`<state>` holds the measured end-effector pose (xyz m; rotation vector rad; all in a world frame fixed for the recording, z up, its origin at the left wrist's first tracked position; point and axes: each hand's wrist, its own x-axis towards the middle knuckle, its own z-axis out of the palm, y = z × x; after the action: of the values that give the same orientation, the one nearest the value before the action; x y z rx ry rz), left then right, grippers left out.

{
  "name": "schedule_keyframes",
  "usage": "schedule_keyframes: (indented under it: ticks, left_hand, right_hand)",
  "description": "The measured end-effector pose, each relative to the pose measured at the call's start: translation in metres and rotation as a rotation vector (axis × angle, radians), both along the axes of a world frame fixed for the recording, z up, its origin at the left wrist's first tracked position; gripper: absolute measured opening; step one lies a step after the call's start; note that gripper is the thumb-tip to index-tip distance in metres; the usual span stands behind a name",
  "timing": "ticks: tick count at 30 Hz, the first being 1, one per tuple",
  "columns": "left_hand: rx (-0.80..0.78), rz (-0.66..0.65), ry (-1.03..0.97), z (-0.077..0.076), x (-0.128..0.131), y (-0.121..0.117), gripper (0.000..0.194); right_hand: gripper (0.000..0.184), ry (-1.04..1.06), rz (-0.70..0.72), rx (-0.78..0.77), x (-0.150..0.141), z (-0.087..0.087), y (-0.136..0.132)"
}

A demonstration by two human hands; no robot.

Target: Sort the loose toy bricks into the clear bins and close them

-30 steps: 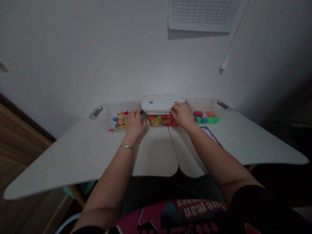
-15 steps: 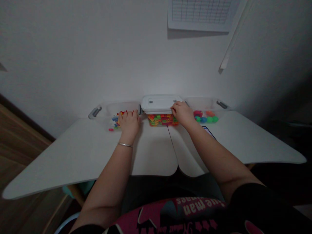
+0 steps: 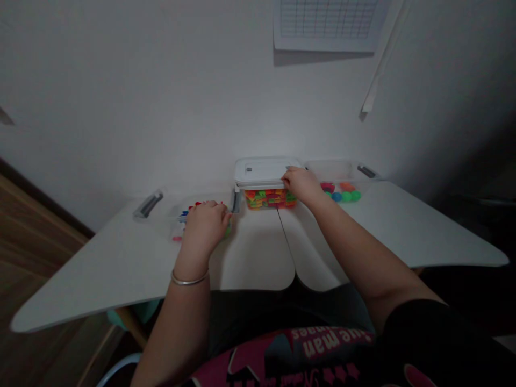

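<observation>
Over the near rim of the left clear plastic box point(image 3: 172, 220), my left hand point(image 3: 205, 226) is closed with its fingers bent. Red, blue, green and pink pieces show in that box, partly hidden behind the hand. My right hand point(image 3: 301, 184) pinches the front right edge of the white lid point(image 3: 260, 169) on the middle box. Orange, green, yellow and red blocks point(image 3: 268, 199) show through the wall of this lidded box. The undersides of my right fingers are hidden.
An uncovered clear box point(image 3: 328, 169) with coloured balls point(image 3: 346, 196) stands at the right, against the wall. Grey latches point(image 3: 366, 171) stick out from the boxes' sides. A seam splits the white table point(image 3: 250, 258). A printed sheet point(image 3: 326, 24) hangs on the wall.
My left hand and the left box have moved toward me, away from the wall and slightly left. My right hand stays at the middle box's lid.
</observation>
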<state>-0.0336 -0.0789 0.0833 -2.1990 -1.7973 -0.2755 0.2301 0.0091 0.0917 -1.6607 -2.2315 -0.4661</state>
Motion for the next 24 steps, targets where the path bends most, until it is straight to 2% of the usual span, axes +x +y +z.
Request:
schedule_keyframes:
  ticks: [4, 10, 13, 18, 24]
  left_hand:
    - [-0.027, -0.088, -0.009, 0.000, 0.008, -0.018, 0.030]
    - [-0.040, -0.169, -0.035, -0.005, 0.028, -0.042, 0.023]
    - [-0.018, -0.284, -0.061, -0.008, 0.039, -0.052, 0.019]
    - [0.096, -0.473, -0.066, -0.012, 0.056, -0.053, 0.014]
    - [0.231, -0.559, -0.130, -0.027, 0.082, -0.052, 0.015]
  right_hand:
    - [0.029, -0.052, 0.023, -0.043, -0.005, 0.009, 0.003]
    - [0.028, -0.067, -0.035, -0.018, -0.014, 0.010, 0.001]
    - [0.030, -0.066, -0.049, -0.017, -0.016, 0.014, -0.004]
    - [0.032, -0.057, -0.054, 0.019, -0.022, 0.027, -0.015]
    - [0.029, -0.009, -0.075, 0.012, -0.026, 0.031, -0.018]
